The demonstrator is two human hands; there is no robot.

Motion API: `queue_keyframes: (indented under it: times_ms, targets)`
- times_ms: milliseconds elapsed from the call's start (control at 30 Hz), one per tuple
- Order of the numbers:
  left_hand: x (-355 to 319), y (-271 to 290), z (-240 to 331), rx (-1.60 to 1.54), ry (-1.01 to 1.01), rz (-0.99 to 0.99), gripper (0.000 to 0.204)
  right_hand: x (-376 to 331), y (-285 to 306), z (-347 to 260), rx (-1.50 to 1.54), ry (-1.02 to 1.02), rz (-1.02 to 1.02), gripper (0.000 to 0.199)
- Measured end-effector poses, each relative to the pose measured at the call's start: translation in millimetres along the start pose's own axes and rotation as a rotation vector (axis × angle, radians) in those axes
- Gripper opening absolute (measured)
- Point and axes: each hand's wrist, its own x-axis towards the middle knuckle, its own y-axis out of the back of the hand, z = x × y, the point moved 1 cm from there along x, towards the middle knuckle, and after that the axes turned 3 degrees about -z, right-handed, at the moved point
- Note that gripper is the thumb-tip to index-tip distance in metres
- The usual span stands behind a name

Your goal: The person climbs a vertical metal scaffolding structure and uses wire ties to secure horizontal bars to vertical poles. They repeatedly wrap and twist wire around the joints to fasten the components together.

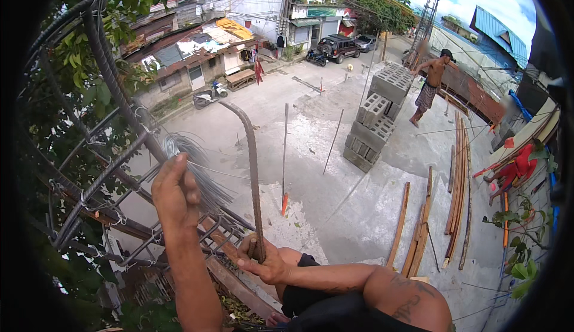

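Observation:
On the left, my left hand point(174, 191) is raised with its fingers curled, and a thin strand of tie wire point(218, 171) runs out from them to the right. Just behind that hand, a bundle of grey tie wire point(208, 185) hangs by the rebar cage point(115, 166), whose joints are bound with twisted wire. Lower in the middle, my right hand point(266, 262) is closed around the bottom of a bent rebar point(255, 176). The ribbed bar stands upright, and its top curves over to the left. A short steel stub shows beside it at the fingers.
Far below, a stack of hollow blocks point(373, 122) stands on the concrete, with a person point(434, 84) beside it. Long wooden planks point(459, 179) lie to the right. Thin upright rods point(285, 158) rise from the ground. Leafy branches point(98, 87) crowd the cage at left.

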Motion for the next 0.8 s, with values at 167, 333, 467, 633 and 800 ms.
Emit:
queue_keyframes:
  times_ms: [167, 333, 467, 633, 800]
  targets:
    - [14.6, -25.6, 0.0, -0.096, 0.098, 0.047, 0.025, 0.0, 1.5, -12.8, -0.071, 0.112, 0.083, 0.025]
    - [-18.0, -28.9, 15.5, -0.085, -0.143, -0.262, 0.022, -0.2, 5.3, -21.1, -0.068, 0.127, 0.121, 0.027]
    - [-64.1, -12.3, 40.8, -0.080, -0.283, -0.522, 0.024, 0.4, 10.6, -17.1, -0.096, 0.104, 0.157, 0.028]
    - [-105.7, 33.4, 61.2, 0.335, -0.593, -0.614, 0.025, 2.4, 11.4, -9.3, -0.037, 0.117, 0.210, 0.026]
    - [-133.2, 74.8, 61.1, 0.459, -0.875, -0.238, 0.028, 0.5, 14.0, -9.0, -0.138, 0.160, 0.190, 0.026]
